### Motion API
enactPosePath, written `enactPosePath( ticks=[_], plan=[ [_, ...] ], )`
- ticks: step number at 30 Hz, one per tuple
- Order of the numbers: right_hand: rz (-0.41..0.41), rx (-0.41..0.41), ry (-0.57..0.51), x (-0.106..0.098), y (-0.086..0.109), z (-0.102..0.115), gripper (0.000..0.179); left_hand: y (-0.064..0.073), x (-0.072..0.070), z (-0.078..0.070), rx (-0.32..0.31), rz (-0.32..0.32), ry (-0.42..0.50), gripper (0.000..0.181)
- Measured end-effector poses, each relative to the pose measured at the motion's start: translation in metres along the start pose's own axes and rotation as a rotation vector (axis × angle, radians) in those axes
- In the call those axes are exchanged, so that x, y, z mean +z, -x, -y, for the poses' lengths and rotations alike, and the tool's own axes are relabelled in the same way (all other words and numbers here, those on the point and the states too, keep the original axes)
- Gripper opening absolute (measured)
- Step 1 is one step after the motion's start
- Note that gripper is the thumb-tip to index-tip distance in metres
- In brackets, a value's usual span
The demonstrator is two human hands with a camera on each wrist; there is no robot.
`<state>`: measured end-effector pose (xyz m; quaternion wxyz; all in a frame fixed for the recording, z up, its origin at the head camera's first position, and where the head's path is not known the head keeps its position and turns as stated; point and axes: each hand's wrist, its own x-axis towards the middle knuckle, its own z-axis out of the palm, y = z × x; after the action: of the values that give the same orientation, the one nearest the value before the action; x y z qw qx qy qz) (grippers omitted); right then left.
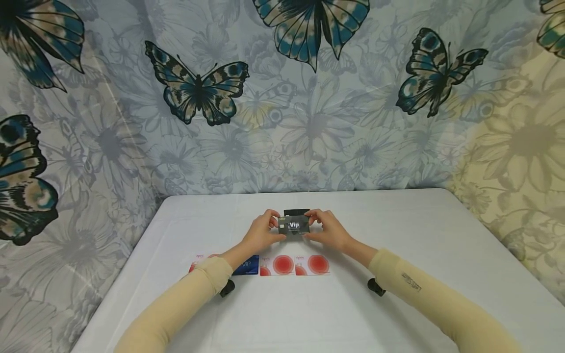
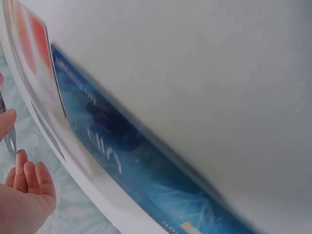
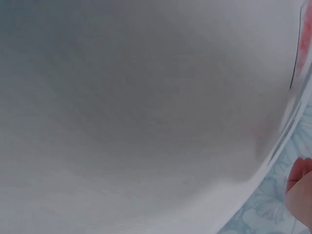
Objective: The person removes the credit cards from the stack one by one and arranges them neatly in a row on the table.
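Observation:
A dark grey card (image 1: 294, 225) with "Vip" printed on it is held up between both hands over the far half of the table. My left hand (image 1: 261, 233) pinches its left end, and the right hand (image 1: 330, 232) pinches the right end, thumbs low and fingers above. Directly behind the card shows the top of a black flat piece (image 1: 296, 212), the rest of it hidden. Nearer to me lies a row of cards: a blue VIP card (image 1: 248, 265), large in the left wrist view too, and red-and-white cards (image 1: 283, 265) beside it. My left forearm covers part of the row.
The row and hands are over a white-covered table (image 1: 419, 235). Another red-and-white card (image 1: 319, 264) lies at the row's right end. A curtain with butterflies and flowers (image 1: 313, 122) hangs behind the table. Black wrist devices (image 1: 376, 287) hang below both sleeves.

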<state>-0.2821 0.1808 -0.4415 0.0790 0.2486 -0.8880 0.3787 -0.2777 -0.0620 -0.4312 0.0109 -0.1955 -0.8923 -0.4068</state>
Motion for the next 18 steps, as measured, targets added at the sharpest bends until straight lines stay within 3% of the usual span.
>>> enactPosePath(
  ticks=[7,18],
  plan=[
    [0.027,0.014,-0.009,-0.001,0.016,0.006,0.053,0.015,0.004,0.0,0.008,0.025,-0.004,0.054],
    [0.089,0.103,-0.032,0.0,0.042,0.015,0.051,0.041,0.006,-0.004,0.042,0.081,0.04,0.054]
  ],
)
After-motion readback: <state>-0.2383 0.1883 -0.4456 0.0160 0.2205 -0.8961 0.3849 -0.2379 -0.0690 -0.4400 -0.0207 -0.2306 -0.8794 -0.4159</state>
